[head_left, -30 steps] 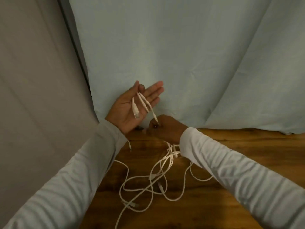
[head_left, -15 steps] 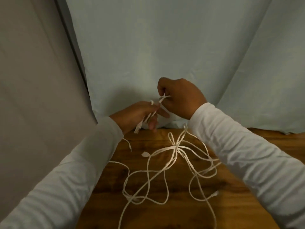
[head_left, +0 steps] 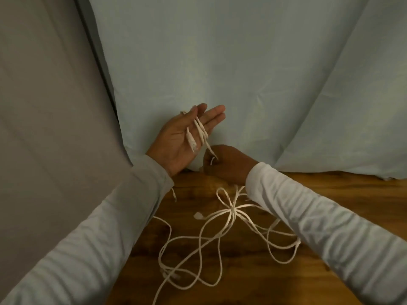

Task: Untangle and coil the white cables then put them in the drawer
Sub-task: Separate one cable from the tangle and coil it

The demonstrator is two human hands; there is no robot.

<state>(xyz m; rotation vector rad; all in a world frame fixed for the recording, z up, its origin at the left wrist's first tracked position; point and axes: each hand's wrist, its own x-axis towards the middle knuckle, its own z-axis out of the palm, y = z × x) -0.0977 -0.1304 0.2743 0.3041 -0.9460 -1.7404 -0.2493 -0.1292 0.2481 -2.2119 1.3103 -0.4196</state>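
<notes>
1. The left hand [head_left: 182, 139] is held palm up with its fingers [head_left: 211, 113] stretched flat and released, clenching nothing; several strands of the white cables [head_left: 229, 219] are draped over those fingers near the thumb, and a plug end [head_left: 191, 142] hangs across the palm.
2. The right hand [head_left: 226, 164] sits just below and beside the left fingertips, knuckles toward the camera, its fingers curled shut; one strand runs from the left fingers down into that closed grip, pinched at the thumb side.
3. Below the right fingers the rest of the cables lie on the wooden table [head_left: 330, 194]; strands bunch into one knot just under the right wrist, with loops fanning out from it toward the camera; a loose connector [head_left: 198, 215] lies just left of the knot.
4. Both forearms wear pale long sleeves [head_left: 99, 238]; past the fingertips hangs a light blue cloth [head_left: 242, 62], with a grey cloth [head_left: 44, 84] to its left.
</notes>
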